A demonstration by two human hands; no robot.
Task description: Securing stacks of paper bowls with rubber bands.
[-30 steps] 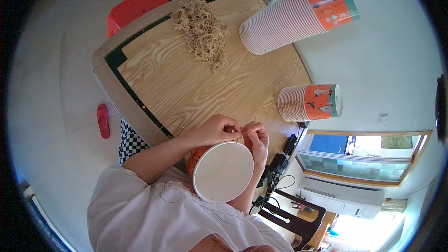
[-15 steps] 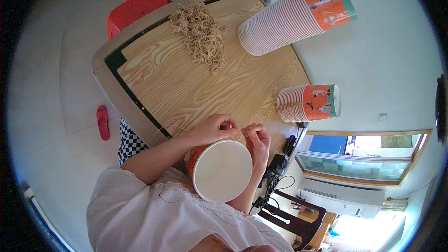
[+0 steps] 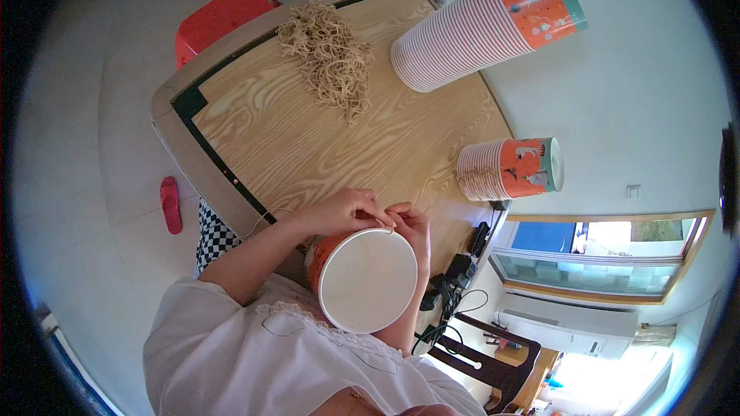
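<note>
Pinching at the rim of a paper cup (image 3: 368, 281), both hands are drawn nearly closed: the left hand (image 3: 348, 209) brings its thumb and fingers together on a thin string (image 3: 389, 229) at the cup's far edge, and the right hand (image 3: 412, 227), fingers curled, meets it there with its own fingertips on the string. Just how each fingertip grips is too small to tell. The cup, white inside and orange outside, sits in front of the person's white shirt (image 3: 231, 339), its mouth turned up toward the head. Left of the cup, a loose length of string runs by the left forearm over the edge of the table (image 3: 247, 139). Beyond the cup, on the far part of the table, lies a tangled heap of tan string (image 3: 327, 65). Farther off and to the cup's right stands a tall stack of cups (image 3: 470, 35), mouths down; nearer to the cup, also on its right, is a short stack of cups (image 3: 509, 169). Black cables (image 3: 447, 300) lie just right of the cup. Well to the cup's left, a red slipper (image 3: 170, 205) rests on the floor, and far beyond, a red stool (image 3: 220, 23) stands beside the table.
</note>
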